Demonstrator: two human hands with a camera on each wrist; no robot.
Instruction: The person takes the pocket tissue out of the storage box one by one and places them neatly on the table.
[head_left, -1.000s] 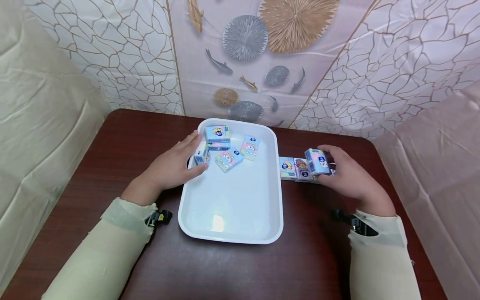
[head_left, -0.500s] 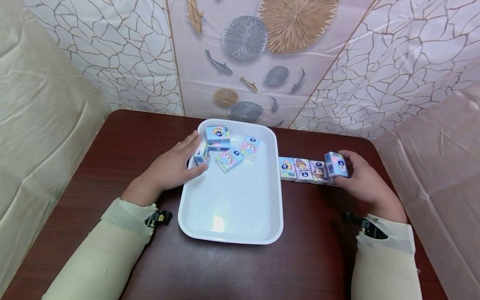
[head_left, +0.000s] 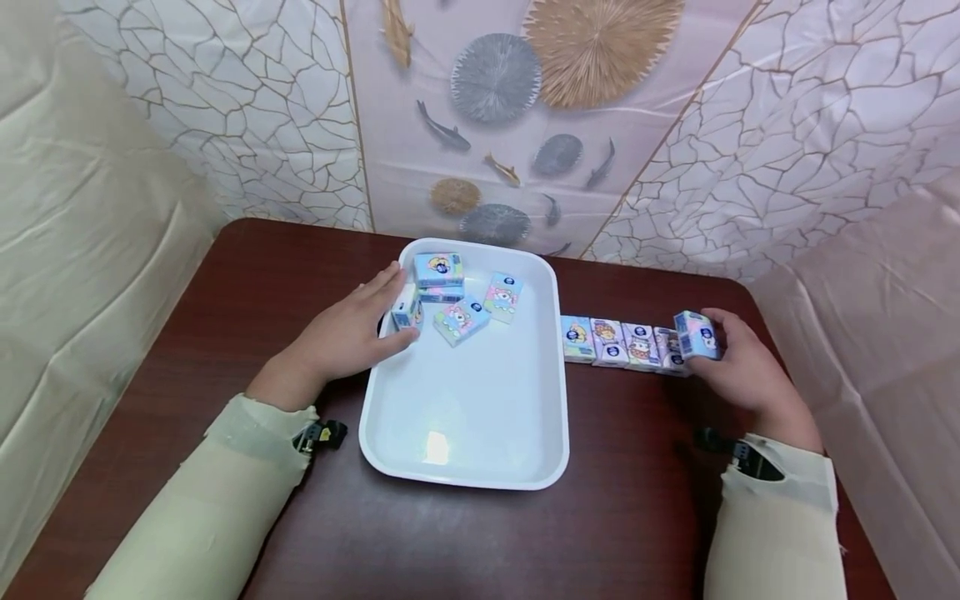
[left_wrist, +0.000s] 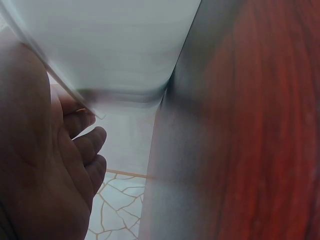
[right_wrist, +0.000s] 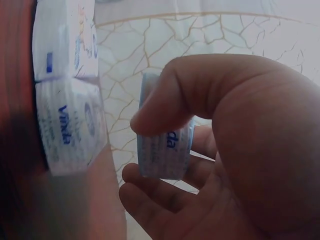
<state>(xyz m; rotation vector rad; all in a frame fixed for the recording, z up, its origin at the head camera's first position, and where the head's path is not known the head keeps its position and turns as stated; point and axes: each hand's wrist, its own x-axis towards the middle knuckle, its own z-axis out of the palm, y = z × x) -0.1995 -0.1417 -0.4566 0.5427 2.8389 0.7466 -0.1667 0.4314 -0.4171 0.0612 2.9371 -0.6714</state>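
In the head view my right hand pinches a small blue tissue pack between thumb and fingers, raised at the right end of a row of tissue packs. The right wrist view shows the thumb across the held pack, apart from the row's "Vinda" packs. My left hand holds the left side of the white tray, thumb over the rim and fingers along the outside. Beside that thumb, inside the tray, a tissue pack stands on edge.
Several more tissue packs lie in the tray's far half, including a blue pack stacked on another and a tilted pack. The brown table ends at a patterned cloth behind and plain cloth at both sides.
My right hand has moved rightward along the row with the blue tissue pack, uncovering more of the packs beneath it. The left hand and tray stay in place.
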